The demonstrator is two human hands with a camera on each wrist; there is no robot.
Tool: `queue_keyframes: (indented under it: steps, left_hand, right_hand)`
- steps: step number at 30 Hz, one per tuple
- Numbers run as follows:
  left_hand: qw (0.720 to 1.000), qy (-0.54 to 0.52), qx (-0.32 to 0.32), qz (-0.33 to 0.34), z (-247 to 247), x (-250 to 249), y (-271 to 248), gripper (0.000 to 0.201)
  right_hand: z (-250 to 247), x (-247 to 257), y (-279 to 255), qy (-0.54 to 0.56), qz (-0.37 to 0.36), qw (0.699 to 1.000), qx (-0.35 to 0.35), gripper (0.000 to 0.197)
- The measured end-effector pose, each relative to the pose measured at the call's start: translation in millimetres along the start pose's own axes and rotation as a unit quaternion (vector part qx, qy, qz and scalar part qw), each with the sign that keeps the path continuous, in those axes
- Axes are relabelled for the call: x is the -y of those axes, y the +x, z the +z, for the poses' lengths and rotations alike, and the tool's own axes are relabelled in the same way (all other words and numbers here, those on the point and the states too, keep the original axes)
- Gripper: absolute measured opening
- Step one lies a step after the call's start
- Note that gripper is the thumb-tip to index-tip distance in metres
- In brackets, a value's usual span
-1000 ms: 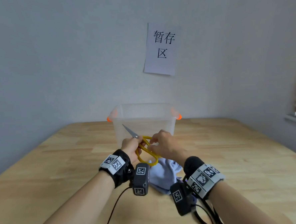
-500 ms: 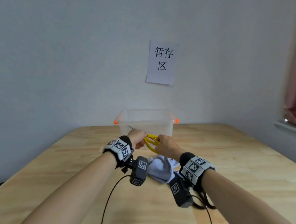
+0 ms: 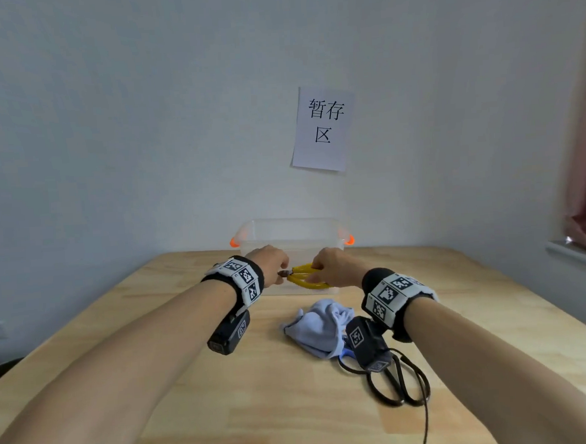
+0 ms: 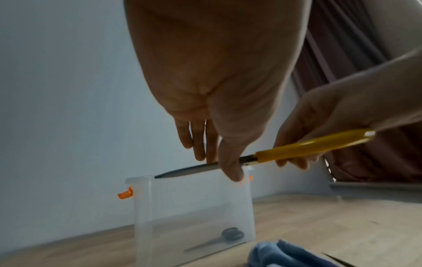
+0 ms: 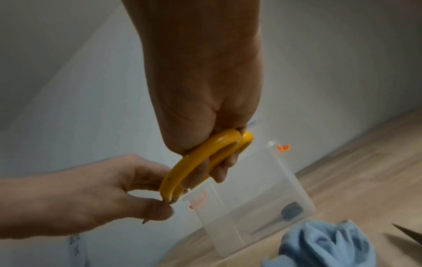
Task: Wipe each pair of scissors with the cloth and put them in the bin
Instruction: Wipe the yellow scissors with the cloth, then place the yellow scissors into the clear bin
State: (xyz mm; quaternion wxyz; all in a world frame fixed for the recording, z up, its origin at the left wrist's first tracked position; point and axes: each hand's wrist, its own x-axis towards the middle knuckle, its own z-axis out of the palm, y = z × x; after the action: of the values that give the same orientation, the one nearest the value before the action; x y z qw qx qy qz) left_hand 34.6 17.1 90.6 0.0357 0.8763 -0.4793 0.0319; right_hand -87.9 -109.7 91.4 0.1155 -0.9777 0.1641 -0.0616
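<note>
right hand [image 5: 200, 112] clenches yellow scissors [image 5: 196, 162] handles | left hand [image 4: 214, 101] pinches blades by pivot, likely steadying | point beyond fingertips over bin [image 4: 194, 213] | cloth [image 3: 320, 326] nearer wrists, released

A light wooden table [image 3: 157, 384] stands against a pale wall. At its far edge sits a clear plastic bin [image 3: 287, 230] with orange clips. Nearer, right of centre, lies a crumpled pale blue cloth [image 3: 317, 330]. Touching the cloth's near right edge lies a pair of black-handled scissors [image 3: 402, 385], handles toward the viewer, partly hidden by a wrist camera.
</note>
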Motion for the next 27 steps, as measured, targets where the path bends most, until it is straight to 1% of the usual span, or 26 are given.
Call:
queue_keyframes:
  steps: [2, 5, 8, 10, 14, 19, 22, 27]
  left_hand:
    - [0.999, -0.045, -0.003, 0.018, -1, 6, 7, 0.026]
    - [0.994, -0.1, -0.021, 0.032, -11, 13, 18, 0.023]
    - [0.992, -0.115, -0.042, 0.034, -25, 19, 31, 0.024]
    - [0.99, -0.12, -0.067, 0.032, -36, 23, 42, 0.023]
    - [0.981, -0.131, -0.139, 0.032, -57, 28, 64, 0.018]
    - [0.972, -0.142, -0.185, 0.028, -62, 36, 94, 0.016]
    - [0.968, -0.16, -0.193, 0.021, -57, 42, 109, 0.017]
    - [0.971, -0.16, -0.179, 0.015, -46, 53, 139, 0.017]
  right_hand:
    - [-8, -2, 5, 0.006, -0.009, 1.0, -0.009, 0.03]
    - [-20, -10, 18, 0.004, -0.016, 1.0, -0.013, 0.03]
    - [-32, -17, 36, 0.018, -0.012, 1.0, -0.021, 0.025]
    - [-42, -18, 48, 0.034, -0.016, 0.999, -0.037, 0.022]
    - [-57, -21, 71, 0.059, -0.012, 0.994, -0.092, 0.027]
    - [-67, -27, 108, 0.068, 0.007, 0.989, -0.13, 0.029]
    - [-63, -32, 124, 0.071, 0.01, 0.987, -0.142, 0.031]
    - [-50, -47, 154, 0.068, 0.025, 0.987, -0.142, 0.03]
